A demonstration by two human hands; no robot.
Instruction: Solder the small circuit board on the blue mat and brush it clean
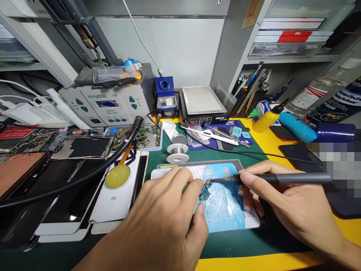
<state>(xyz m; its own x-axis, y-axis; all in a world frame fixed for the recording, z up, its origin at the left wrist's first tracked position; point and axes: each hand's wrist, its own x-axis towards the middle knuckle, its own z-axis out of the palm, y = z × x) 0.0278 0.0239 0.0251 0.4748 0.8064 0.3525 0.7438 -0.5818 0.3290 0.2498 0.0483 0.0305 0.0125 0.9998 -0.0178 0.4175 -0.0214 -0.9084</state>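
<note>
We hold small blue circuit board (205, 192) with left hand (165, 209), over blue-and-white sheet (225, 210). Our right hand (293, 201) grips soldering iron (262, 178), tip (221, 180) at board's upper edge. Solder spool (177, 151) just beyond, on green mat (239, 244). Farther back: Quick hot-air station (108, 103), hot plate (201, 99). To our left: white MI phone (113, 205), yellow-green disc (117, 176) on it, black hose (93, 176) nearby.

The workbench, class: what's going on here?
A person is working on a small circuit board with both hands. The left hand is at the board's left side, its exact grip partly hidden. The right hand holds a soldering iron, its tip at the board's upper edge. A blue-and-white packet lies beneath, and a wire spool stands beyond the left hand.
</note>
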